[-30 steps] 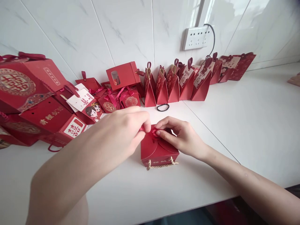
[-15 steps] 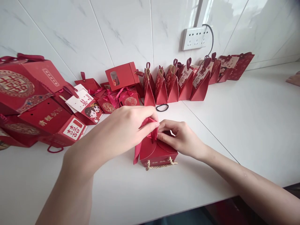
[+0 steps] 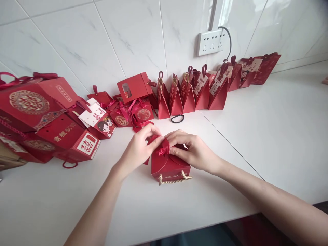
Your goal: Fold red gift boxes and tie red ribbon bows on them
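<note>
The left hand [image 3: 140, 145] and right hand [image 3: 193, 148] have fingers pinching a red ribbon [image 3: 164, 147] atop a red box [image 3: 170, 167], set back from the worktop's [image 3: 217, 201] front edge. The ribbon, raised moments ago, now bunches low, seemingly forming a knot.

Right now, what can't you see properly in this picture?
All in the head view:
- How the red ribbon is looped: partly hidden by the left hand and right hand.
- What's inside the small red box: covered by its top flaps.
- All of the tan thing: cut off by the left edge.
- The pinkish thing: cut off by the right edge.
</note>
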A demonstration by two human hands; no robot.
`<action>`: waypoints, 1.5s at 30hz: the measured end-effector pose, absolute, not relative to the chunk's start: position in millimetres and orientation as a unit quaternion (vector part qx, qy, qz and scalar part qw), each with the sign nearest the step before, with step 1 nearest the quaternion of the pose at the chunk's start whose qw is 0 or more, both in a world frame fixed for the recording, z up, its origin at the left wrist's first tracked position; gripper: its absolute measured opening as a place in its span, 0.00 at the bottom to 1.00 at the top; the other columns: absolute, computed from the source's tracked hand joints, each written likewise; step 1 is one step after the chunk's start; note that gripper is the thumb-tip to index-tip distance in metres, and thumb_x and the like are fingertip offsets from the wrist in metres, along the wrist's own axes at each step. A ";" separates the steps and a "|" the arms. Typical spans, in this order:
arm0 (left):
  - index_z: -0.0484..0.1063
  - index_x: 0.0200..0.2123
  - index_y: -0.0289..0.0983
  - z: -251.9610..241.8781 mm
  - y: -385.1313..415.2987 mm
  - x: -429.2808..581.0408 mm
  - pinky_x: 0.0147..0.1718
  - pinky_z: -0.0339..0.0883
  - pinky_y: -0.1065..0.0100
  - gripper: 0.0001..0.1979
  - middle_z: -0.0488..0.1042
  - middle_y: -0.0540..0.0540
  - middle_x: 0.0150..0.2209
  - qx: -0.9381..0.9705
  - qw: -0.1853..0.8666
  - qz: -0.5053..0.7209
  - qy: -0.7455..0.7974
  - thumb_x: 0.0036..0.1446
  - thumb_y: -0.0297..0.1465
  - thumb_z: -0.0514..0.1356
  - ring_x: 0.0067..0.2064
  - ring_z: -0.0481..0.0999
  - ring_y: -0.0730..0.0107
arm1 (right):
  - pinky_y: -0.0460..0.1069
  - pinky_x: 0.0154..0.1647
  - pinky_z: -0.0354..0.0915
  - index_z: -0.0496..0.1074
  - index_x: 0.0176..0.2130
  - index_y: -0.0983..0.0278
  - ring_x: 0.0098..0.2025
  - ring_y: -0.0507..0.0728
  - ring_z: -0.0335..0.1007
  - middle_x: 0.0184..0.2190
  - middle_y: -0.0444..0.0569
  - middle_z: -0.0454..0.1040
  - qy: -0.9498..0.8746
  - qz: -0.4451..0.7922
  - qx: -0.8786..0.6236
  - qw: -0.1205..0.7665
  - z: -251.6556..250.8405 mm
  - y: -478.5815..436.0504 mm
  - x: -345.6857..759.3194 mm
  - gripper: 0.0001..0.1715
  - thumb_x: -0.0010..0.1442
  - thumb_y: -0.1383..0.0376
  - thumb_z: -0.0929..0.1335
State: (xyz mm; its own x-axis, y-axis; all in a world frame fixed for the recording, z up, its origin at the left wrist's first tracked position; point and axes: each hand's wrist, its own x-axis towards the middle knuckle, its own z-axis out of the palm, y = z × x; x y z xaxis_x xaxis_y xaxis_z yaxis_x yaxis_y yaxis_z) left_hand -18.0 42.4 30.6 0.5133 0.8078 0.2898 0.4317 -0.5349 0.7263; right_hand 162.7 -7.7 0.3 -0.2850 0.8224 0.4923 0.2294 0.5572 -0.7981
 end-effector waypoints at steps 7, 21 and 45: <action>0.68 0.31 0.40 7.2 21.5 -22.7 0.39 0.67 0.65 0.03 0.73 0.49 0.32 0.801 0.282 0.375 0.371 0.56 0.33 0.59 0.36 0.72 0.66 | 0.51 0.40 0.67 0.74 0.32 0.62 0.35 0.54 0.71 0.32 0.47 0.77 -0.718 0.298 -0.397 0.488 0.9 -10.8 159.9 0.04 0.59 0.68 0.68; 0.77 0.31 0.39 11.2 14.2 -21.9 0.47 0.66 0.62 0.09 0.76 0.46 0.39 0.816 0.305 0.347 0.347 0.58 0.35 0.59 0.46 0.71 0.62 | 0.46 0.31 0.65 0.68 0.32 0.63 0.31 0.51 0.68 0.30 0.45 0.73 -0.670 0.335 -0.417 0.515 -4.4 -10.4 160.7 0.05 0.59 0.67 0.69; 0.77 0.24 0.40 3.6 14.5 -20.1 0.57 0.60 0.65 0.12 0.65 0.53 0.60 0.666 0.562 0.361 0.333 0.58 0.32 0.57 0.61 0.63 0.59 | 0.52 0.40 0.68 0.74 0.29 0.66 0.40 0.56 0.69 0.38 0.53 0.73 -0.817 0.157 -0.316 0.456 1.4 -8.3 174.8 0.13 0.53 0.77 0.62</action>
State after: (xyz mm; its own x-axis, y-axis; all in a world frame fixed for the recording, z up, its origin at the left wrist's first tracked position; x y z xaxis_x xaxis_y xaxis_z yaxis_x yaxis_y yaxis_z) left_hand -20.1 14.5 3.6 0.5169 0.8493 0.1071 0.0372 -0.1472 0.9884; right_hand 174.8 -8.3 1.4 -0.3835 0.6598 0.6463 0.3731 0.7508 -0.5451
